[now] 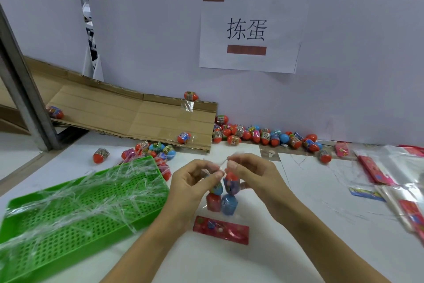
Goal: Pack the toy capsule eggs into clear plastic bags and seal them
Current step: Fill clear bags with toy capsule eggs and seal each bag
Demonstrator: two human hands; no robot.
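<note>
Both hands, the left hand (195, 177) and right hand (246, 171), pinch the top of a clear bag (221, 191) holding several eggs, lifted near the table's front middle, likely to seal its mouth. A green tray (75, 209) lies toward the left edge, loose eggs (263, 136) along the back wall, and a red card (220, 232) just below the bag; nothing blocks the hands.

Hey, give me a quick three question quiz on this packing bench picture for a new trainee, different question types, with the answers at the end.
1. True or false: the green perforated tray is filled with capsule eggs.
2. Multiple choice: what do the left hand and right hand pinch? A) the top of the clear bag holding eggs B) a cardboard flap C) the paper sign
3. Fill in: the red header card lies on the table ____ the bag, toward the camera.

Key: 1 false, it holds only clear plastic strips. 2 A. 3 below.
</note>
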